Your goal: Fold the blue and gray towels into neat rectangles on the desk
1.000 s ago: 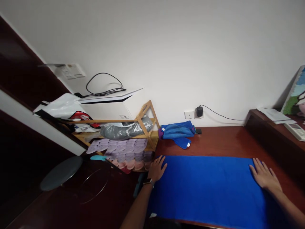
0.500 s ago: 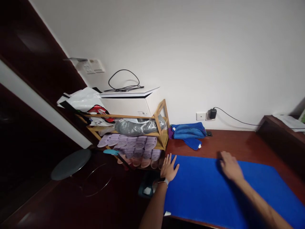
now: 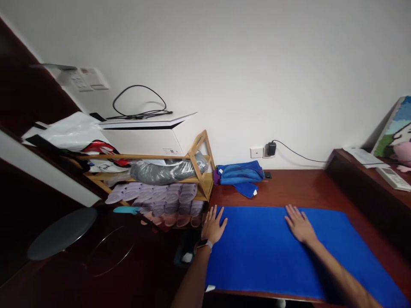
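A blue cloth (image 3: 257, 252) lies spread flat over the front of the reddish-brown table (image 3: 298, 184). At its far left corner rests my left hand (image 3: 213, 226), fingers spread and holding nothing, with a watch (image 3: 204, 244) on the wrist. My right hand (image 3: 300, 224) lies on the cloth near its far edge, palm down, fingers apart, also holding nothing. Behind the cloth, close to the wall, sits a bunched blue cloth (image 3: 240, 173) with one end hanging forward.
Left of the table stands a wooden rack (image 3: 204, 171) with lilac slippers (image 3: 160, 192), a white box (image 3: 144, 141) and a black cable. A round stool (image 3: 62, 233) is at lower left. A remote (image 3: 393, 177) and papers lie on the raised ledge at right.
The view has turned to the right, showing the remote and a picture. My right hand has come to rest flatter with its fingers spread; my left hand stays at the cloth's corner.
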Tool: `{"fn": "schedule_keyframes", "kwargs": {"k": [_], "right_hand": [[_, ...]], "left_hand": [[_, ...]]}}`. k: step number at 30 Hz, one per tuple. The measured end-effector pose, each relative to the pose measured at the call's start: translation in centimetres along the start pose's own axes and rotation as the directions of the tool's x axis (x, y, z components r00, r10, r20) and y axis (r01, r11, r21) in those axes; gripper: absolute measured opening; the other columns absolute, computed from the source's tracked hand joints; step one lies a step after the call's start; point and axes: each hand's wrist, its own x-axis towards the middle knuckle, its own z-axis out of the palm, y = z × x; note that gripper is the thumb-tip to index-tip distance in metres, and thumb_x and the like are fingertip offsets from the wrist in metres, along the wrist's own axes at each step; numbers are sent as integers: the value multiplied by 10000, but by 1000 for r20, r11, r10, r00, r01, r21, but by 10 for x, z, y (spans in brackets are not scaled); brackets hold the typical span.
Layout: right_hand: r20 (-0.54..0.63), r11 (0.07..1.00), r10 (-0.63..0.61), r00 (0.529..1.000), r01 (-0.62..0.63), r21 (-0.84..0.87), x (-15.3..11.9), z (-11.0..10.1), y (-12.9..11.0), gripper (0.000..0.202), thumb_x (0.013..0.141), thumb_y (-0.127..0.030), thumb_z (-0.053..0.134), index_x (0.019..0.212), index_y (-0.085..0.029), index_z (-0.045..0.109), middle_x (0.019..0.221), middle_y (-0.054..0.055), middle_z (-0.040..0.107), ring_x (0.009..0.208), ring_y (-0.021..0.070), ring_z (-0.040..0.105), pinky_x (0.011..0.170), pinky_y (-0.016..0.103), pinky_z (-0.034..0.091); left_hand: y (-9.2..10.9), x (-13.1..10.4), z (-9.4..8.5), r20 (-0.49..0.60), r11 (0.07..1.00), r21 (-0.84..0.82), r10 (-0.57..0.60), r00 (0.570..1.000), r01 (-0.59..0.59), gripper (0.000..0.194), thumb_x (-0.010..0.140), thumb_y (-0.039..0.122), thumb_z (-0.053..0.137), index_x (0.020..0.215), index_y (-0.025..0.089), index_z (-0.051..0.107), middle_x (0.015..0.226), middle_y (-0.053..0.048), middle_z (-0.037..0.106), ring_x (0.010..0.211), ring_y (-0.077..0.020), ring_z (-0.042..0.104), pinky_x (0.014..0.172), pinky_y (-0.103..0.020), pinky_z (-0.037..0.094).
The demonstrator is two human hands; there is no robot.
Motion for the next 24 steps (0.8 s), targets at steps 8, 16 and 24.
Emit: {"fn": "schedule_keyframes", "kwargs": {"k": [8,16,24], "right_hand": [[-59,933,360,931,-360,15,-22,-12,184,769,990,-507,128,1679,-180,226,1741,67,233,1606,259,145,1298,491,153],[-85,936,351,933,-345,77,-20,-3,184,800,962,-541,157,1669,-182,267,1728,72,270,1604,279,149,1300,506,136],[-50,923,386,921,-385,16,-14,-46,137,732,951,-398,248,1609,-126,414,1660,165,387,1551,355,310,1244,581,255]], "left_hand": [[-13,9,8,27,999,25,25,999,-26,722,1048,583,399,1622,147,361,1694,-167,328,1565,-340,302,1254,-528,299],[-25,7,-4,94,996,-8,89,992,-88,682,1063,597,349,1633,223,345,1694,-107,351,1566,-292,311,1252,-494,316],[-15,-1,-7,88,998,-49,45,995,-41,742,1060,601,344,1663,180,245,1725,-138,253,1594,-280,231,1277,-491,260]]}}
